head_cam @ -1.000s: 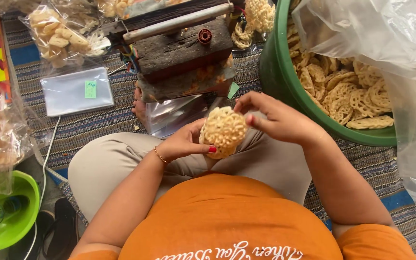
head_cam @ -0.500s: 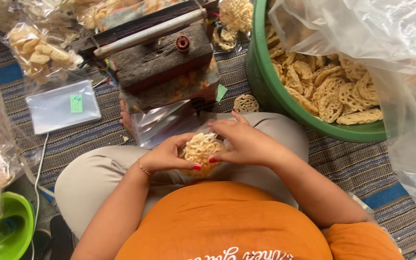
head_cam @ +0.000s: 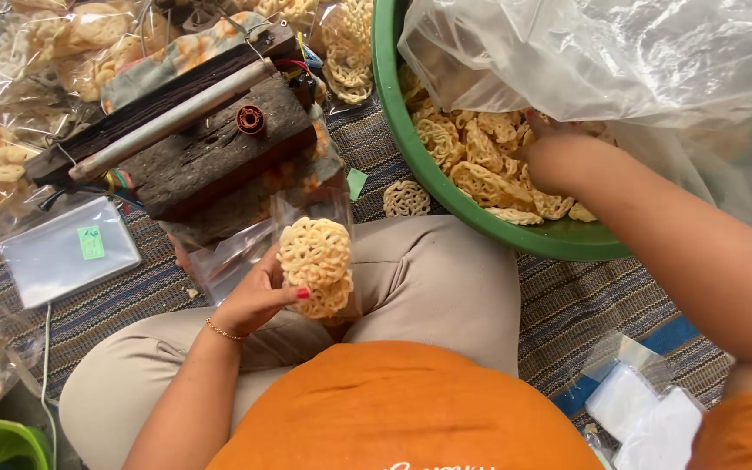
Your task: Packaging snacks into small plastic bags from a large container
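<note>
My left hand [head_cam: 258, 300] holds a clear plastic bag of yellow lattice crackers [head_cam: 317, 261] upright above my lap. My right hand [head_cam: 559, 157] reaches into the green basin [head_cam: 446, 191] at the right and rests among the loose lattice crackers [head_cam: 480, 161]; its fingers are partly hidden by the crackers and a big clear plastic liner [head_cam: 602, 52]. One single cracker [head_cam: 406, 198] lies on the striped mat between my knee and the basin.
A dark wooden block device with a metal bar [head_cam: 193, 130] sits on the mat ahead. Filled cracker bags [head_cam: 10, 148] lie at the left, a stack of flat clear bags [head_cam: 67, 252] beside them. More empty bags [head_cam: 646, 409] lie at the lower right, a green bowl [head_cam: 6, 444] at the lower left.
My right hand left the bag and moved right into the green basin. My left hand keeps the bag, now raised a little and more filled.
</note>
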